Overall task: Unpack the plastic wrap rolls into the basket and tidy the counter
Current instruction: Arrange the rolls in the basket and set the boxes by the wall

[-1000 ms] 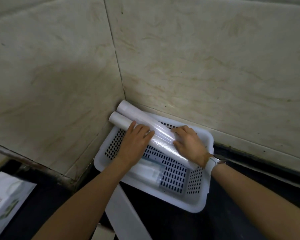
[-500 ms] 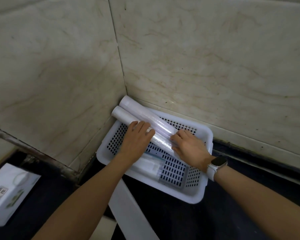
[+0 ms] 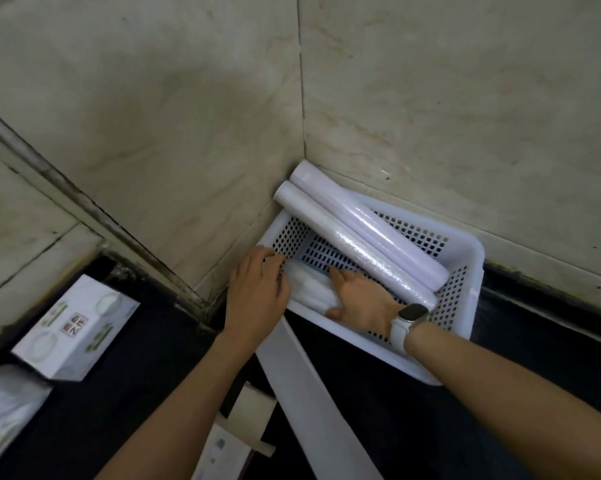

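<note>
A white perforated basket (image 3: pixel 465 258) sits in the wall corner on the dark counter. Two plastic wrap rolls (image 3: pixel 358 237) lie side by side in it on a diagonal, their far ends poking over the corner rim. A white wrapped package (image 3: pixel 307 289) lies along the basket's near-left side. My left hand (image 3: pixel 255 299) covers the near-left rim, fingers curled over it beside the package's end. My right hand (image 3: pixel 361 301), with a white watch on the wrist, spans the package, thumb on its near side and fingers on its far side.
A long white flat box (image 3: pixel 313 393) runs from under the basket toward me. Beside it lies an opened cardboard piece (image 3: pixel 236 438). A white box with green print (image 3: pixel 74 327) and more packaging (image 3: pixel 4 414) sit at the left. Tiled walls close the back and left.
Both hands have left the two rolls and moved to the near-left side of the basket, onto the wrapped package and the rim. The rolls stay where they were.
</note>
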The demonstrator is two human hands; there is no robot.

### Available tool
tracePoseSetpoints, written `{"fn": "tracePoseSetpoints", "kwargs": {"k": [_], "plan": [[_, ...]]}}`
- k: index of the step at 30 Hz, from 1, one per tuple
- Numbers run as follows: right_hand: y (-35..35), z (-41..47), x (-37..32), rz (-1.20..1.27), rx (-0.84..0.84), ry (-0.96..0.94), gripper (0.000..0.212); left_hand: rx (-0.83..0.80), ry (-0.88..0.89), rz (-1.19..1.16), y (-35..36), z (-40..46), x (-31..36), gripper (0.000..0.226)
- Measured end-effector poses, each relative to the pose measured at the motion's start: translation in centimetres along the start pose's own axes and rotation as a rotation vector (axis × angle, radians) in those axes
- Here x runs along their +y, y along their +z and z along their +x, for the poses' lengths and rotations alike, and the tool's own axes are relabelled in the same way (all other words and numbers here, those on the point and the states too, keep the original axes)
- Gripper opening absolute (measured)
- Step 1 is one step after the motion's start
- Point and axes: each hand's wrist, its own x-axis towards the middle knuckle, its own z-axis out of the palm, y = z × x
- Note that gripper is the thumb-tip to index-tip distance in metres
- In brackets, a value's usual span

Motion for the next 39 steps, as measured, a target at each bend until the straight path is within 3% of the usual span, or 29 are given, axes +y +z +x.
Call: {"fn": "tracePoseSetpoints", "kwargs": {"k": [6, 14, 17, 22, 25, 30, 35, 39], "plan": [[0.0, -0.4, 0.3, 0.103, 0.173, -0.003, 0.028, -0.005, -0.018, -0.045, 0.2, 0.0, -0.1, 0.032], [-2.4, -2.7, 2.2, 0.363, 0.39, 0.08, 0.034, -0.019, -0.032, -0.054, 0.1, 0.1, 0.1, 0.039], [-2.6, -3.2, 3.2, 0.395, 0.419, 0.094, 0.036, -0.231, 0.057, -0.007, 0.2, 1.7, 0.2, 0.037], [-1.9, -4.3, 4.4, 0.452, 0.386, 0.136, 0.035, -0.846, 0.172, 0.075, 1.6, 5.6, 1.5, 0.049], [-1.7, -5.0, 4.5, 0.47, 0.386, 0.109, 0.034, -1.016, 0.132, 0.125, 2.6, 6.6, 2.2, 0.046], [-1.5, -5.2, 4.1, 0.295, 0.362, 0.089, 0.038, -0.897, 0.119, 0.169, 2.9, 6.8, 2.1, 0.033], [-0.1, -4.5, 3.3, 0.161, 0.268, 0.023, 0.034, -0.543, 0.12, 0.438, 2.3, 6.5, 2.0, 0.013], [0.7, -3.2, 2.8, 0.256, 0.202, -0.106, 0.037, -0.255, 0.123, 0.418, -0.1, 5.0, 1.3, 0.009]]}}
